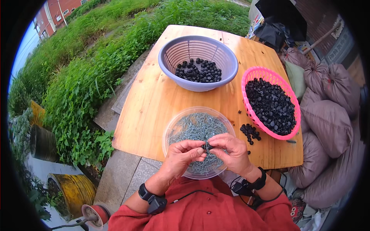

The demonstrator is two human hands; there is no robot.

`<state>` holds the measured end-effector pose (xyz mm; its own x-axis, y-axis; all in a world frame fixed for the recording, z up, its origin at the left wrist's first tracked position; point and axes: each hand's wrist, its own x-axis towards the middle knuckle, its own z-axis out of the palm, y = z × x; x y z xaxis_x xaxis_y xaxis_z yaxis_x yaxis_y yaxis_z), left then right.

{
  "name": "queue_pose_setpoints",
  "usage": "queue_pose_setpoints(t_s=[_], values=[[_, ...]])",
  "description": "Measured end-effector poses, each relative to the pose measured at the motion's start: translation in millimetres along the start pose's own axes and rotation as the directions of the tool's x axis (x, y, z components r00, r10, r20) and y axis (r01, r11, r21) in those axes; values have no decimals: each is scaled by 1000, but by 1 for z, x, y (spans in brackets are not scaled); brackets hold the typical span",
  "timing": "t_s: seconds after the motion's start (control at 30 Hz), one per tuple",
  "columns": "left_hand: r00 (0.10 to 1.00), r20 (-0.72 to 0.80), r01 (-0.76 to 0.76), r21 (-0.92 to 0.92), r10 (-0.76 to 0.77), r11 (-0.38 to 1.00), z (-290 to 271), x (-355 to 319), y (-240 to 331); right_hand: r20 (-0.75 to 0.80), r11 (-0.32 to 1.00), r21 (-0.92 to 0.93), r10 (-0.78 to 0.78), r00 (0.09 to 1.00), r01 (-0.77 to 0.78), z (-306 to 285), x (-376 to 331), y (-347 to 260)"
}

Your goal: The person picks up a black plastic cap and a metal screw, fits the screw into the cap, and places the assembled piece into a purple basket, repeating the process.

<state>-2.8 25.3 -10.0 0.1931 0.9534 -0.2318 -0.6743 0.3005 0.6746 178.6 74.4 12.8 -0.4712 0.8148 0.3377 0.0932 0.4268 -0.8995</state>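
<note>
Between my fingertips, over the clear bowl of screws [181,127], my left hand [181,156] and right hand [231,152] jointly pinch one small black cap [207,146] — held close for fitting, I judge. Loose caps [250,132] lie near the pink basket [252,111] — the lavender basket [169,67] sits farther back, both within reach.

Lavender basket [227,63] far on bench [154,104]; pink basket [269,73] right; stuffed sacks [327,123] far right; grass [88,65] left.

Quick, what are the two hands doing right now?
Left hand: closed, fingertips pinching a small black cap.
Right hand: closed, pinching the same cap from the other side, above the clear bowl of screws.
</note>
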Motion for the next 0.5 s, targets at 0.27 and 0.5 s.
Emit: queue_pose_setpoints(t_s=[0.27,0.5], values=[[999,-20,-36,2,36,999,-3,0,-3,21,988,-98,-120,993,122,0,4,0],[997,-35,-63,-4,62,998,-2,-1,-4,-4,997,64,-38,999,39,5,-2,2]])
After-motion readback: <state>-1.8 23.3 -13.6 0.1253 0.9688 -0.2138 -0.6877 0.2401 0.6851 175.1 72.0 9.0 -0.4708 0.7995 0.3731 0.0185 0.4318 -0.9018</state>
